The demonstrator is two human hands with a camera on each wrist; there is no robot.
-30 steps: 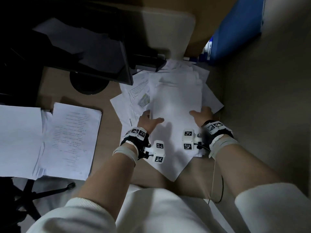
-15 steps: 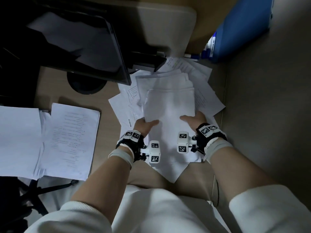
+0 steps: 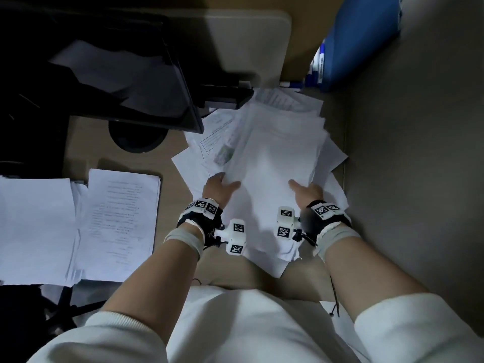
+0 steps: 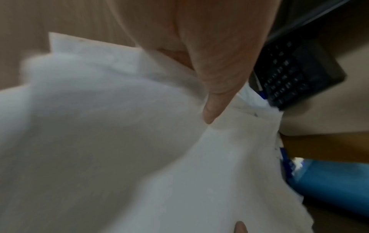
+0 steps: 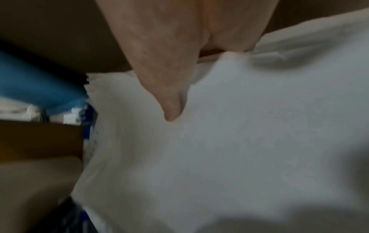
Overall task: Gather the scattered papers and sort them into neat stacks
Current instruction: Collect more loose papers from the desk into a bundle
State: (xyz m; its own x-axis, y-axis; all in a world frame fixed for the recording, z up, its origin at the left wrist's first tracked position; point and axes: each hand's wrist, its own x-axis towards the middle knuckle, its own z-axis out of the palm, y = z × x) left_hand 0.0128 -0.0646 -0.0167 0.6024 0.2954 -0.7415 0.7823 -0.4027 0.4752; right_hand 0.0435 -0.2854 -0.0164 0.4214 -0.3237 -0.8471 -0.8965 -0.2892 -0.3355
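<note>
A thick bundle of white papers lies fanned over the desk's right half, on top of more loose printed sheets. My left hand grips the bundle's left edge, thumb on top, fingers hidden beneath. My right hand grips the right edge the same way. In the left wrist view my left thumb presses into the white paper. My right thumb does likewise on the paper in the right wrist view. A stack of printed papers lies at the desk's left.
A black monitor on a round base stands at the back left. A black keyboard lies behind the papers. A blue folder leans at the back right beside a grey partition. A plain white stack lies far left.
The bundle, pulled up and toward me half a second ago, has been pushed back down and away, its far edge now reaching further up the desk. Both hands kept their grip.
</note>
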